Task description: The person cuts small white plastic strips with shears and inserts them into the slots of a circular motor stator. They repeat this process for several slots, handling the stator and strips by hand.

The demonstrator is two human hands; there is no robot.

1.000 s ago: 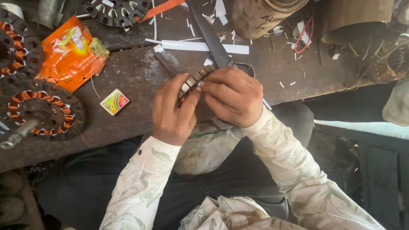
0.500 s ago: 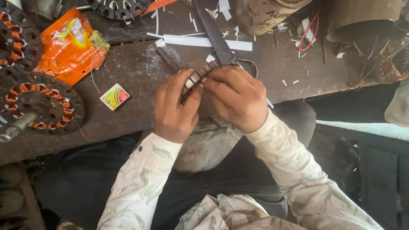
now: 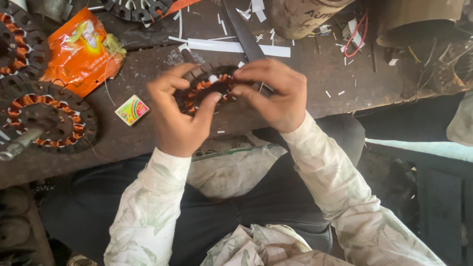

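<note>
Both my hands hold a round dark stator with copper windings (image 3: 206, 88) just above the worn wooden bench (image 3: 305, 79). My left hand (image 3: 178, 114) grips its left and lower rim, thumb reaching across the coils. My right hand (image 3: 273, 92) pinches its upper right edge with fingertips. The stator now faces the camera, partly hidden by my fingers. A white paper strip (image 3: 236, 47) and a long dark blade (image 3: 242, 30) lie on the bench just behind it.
Another wound stator with a metal shaft (image 3: 47, 120) lies at the left, more stators (image 3: 12, 47) behind it. An orange foil packet (image 3: 81, 51) and a small colourful matchbox (image 3: 131, 109) sit nearby. Cylindrical containers (image 3: 300, 17) and red wire (image 3: 352, 37) stand at the back.
The stator, held edge-on before, has been turned flat so its copper coils face up. My hands have spread apart around its rim.
</note>
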